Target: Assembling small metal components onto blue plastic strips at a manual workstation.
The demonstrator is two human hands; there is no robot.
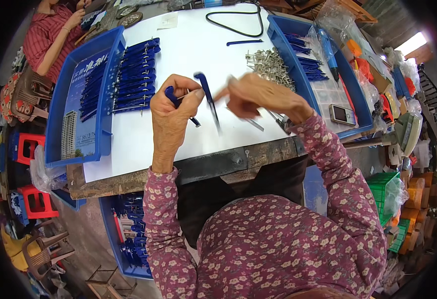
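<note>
My left hand (171, 112) is closed around a slim dark-blue piece (170, 92) with a rounded end; its narrow tip shows below my fingers. A second blue strip (206, 89), bent at the top and blurred lower down, stands by my left thumb and seems pinched there. My right hand (268, 94) is beside it, fingers bent and smeared by motion, with a fingertip near the strip. Whether it holds anything is unclear. Below the right hand lie thin metal tools (279, 121), partly hidden. Beyond it is a heap of small silvery metal pins (270, 65).
Rows of blue pieces (137, 74) lie left on the white sheet (188, 45), beside a blue tray (106, 142). Another blue tray (290, 57) at right holds blue pieces, a blue pen-shaped tool (328, 52) and a phone (342, 115). A black cord loop (233, 35) lies at the back. A co-worker (49, 40) sits far left.
</note>
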